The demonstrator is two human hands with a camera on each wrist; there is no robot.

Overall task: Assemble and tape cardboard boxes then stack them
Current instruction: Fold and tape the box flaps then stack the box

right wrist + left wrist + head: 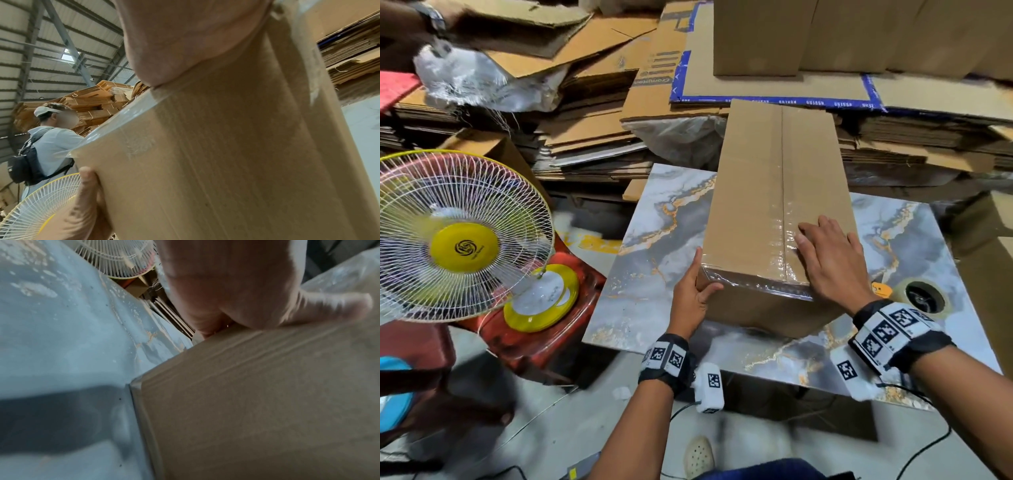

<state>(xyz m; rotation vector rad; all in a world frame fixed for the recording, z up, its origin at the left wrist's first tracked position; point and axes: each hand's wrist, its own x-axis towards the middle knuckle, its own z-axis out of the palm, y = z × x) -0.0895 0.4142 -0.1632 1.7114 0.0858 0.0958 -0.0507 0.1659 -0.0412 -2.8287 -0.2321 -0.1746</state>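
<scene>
Pressing flat on the taped seam, right hand (830,260) fingers spread; left hand (693,294) cups the cardboard box (774,192) near corner, thumb on its front face. Box sits on marble-look table (654,240), tape roll (924,296) probably beside it.

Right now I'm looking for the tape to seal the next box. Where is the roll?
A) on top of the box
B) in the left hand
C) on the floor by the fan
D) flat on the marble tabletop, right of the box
D: the tape roll lies flat on the marble tabletop, just past the right hand, which rests flat on the taped box.
</scene>
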